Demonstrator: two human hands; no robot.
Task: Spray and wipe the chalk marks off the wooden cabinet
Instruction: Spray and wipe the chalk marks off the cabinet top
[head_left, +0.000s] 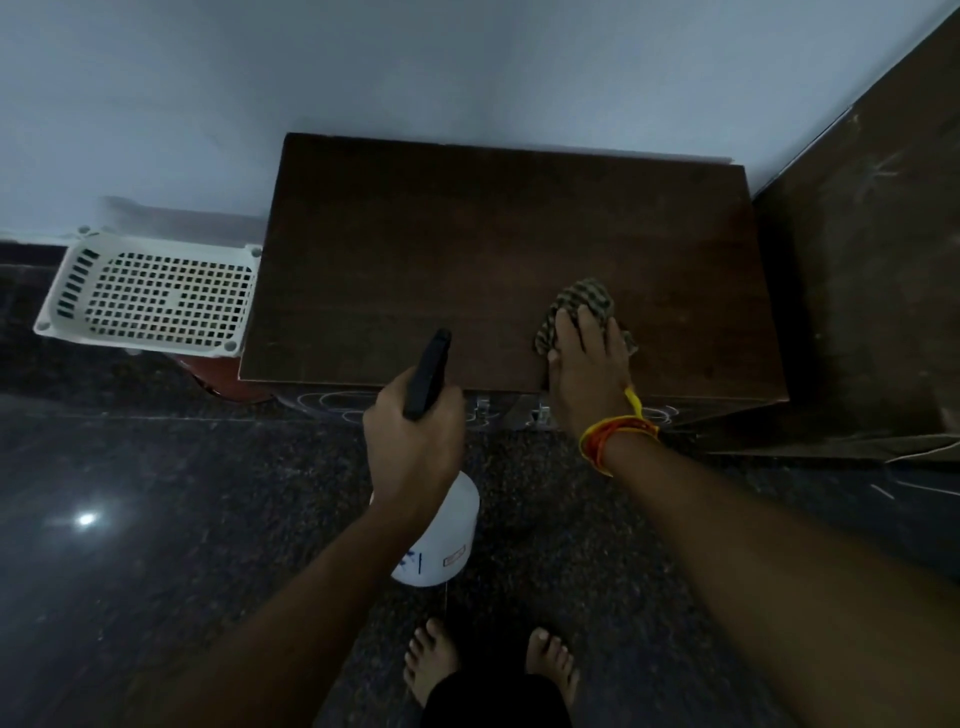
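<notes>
A low dark wooden cabinet (467, 249) stands against the pale wall, seen from above. White chalk loops (337, 402) show on its front face just below the top edge. My right hand (587, 364) presses flat on a checked cloth (587, 296) near the front right of the cabinet top. My left hand (415, 441) grips the neck of a white spray bottle (441, 540), and its black nozzle (428, 374) points toward the cabinet top.
A white perforated plastic basket (150, 296) sits left of the cabinet. A taller wooden panel (862, 291) with faint chalk scribbles stands at the right. The floor is dark speckled stone (156, 519), and my bare feet (488, 660) are below the bottle.
</notes>
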